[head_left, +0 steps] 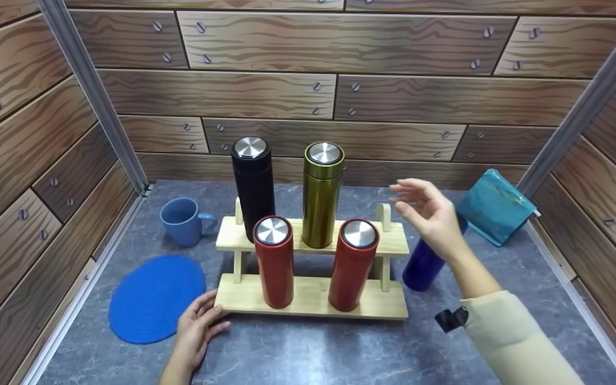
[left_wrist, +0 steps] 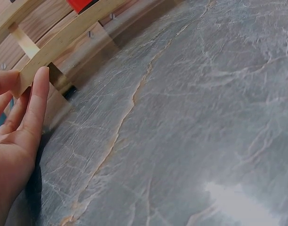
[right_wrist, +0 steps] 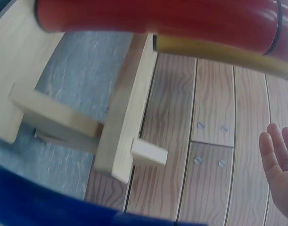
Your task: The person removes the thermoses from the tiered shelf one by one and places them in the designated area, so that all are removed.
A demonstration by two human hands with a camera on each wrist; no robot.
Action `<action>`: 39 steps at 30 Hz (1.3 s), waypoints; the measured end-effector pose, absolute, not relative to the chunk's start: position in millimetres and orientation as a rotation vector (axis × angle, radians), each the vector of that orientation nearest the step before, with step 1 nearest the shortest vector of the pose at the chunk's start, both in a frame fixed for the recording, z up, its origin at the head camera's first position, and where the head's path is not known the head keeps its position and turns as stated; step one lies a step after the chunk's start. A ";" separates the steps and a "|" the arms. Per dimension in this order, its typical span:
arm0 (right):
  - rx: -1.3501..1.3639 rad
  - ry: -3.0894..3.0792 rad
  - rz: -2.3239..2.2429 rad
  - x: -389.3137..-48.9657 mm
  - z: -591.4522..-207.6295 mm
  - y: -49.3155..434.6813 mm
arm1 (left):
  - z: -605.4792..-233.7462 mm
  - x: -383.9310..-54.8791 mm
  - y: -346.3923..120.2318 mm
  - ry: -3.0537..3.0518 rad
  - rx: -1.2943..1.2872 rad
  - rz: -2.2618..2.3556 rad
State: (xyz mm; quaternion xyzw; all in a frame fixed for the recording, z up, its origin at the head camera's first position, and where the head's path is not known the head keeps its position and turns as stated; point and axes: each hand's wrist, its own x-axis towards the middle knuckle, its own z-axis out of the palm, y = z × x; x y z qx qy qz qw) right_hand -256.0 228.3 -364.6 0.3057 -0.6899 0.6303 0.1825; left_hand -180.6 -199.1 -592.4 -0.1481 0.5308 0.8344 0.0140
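A two-tier wooden rack (head_left: pixel 310 293) stands in the middle of the table. On its lower shelf are two red flasks (head_left: pixel 277 267), upright and apart. The upper shelf bears a black flask (head_left: pixel 254 187) and a gold-green flask (head_left: pixel 320 208). My left hand (head_left: pixel 194 327) holds the rack's front left corner, thumb and fingers on either side of the board (left_wrist: pixel 45 52) in the left wrist view. Raised to the right of the rack, my right hand (head_left: pixel 429 218) has loosely extended fingers and nothing in them. It partly hides a dark blue flask (head_left: pixel 423 267), which stands beside the rack.
A blue mug (head_left: pixel 181 223) sits left of the rack, with a round blue mat (head_left: pixel 155 299) in front of it. Toward the back right corner stands a teal pouch (head_left: pixel 496 208). Wood-patterned walls (head_left: pixel 340 43) enclose the table on three sides.
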 end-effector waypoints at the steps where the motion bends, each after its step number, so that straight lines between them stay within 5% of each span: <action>1: 0.862 -1.956 1.781 -257.2 -363.3 225.0 | -592.4 -180.3 -199.3 1.651 -0.459 2.601; 39: 0.759 -2.299 1.946 -297.6 -328.9 147.2 | -594.9 -182.3 -201.3 1.635 -0.446 2.606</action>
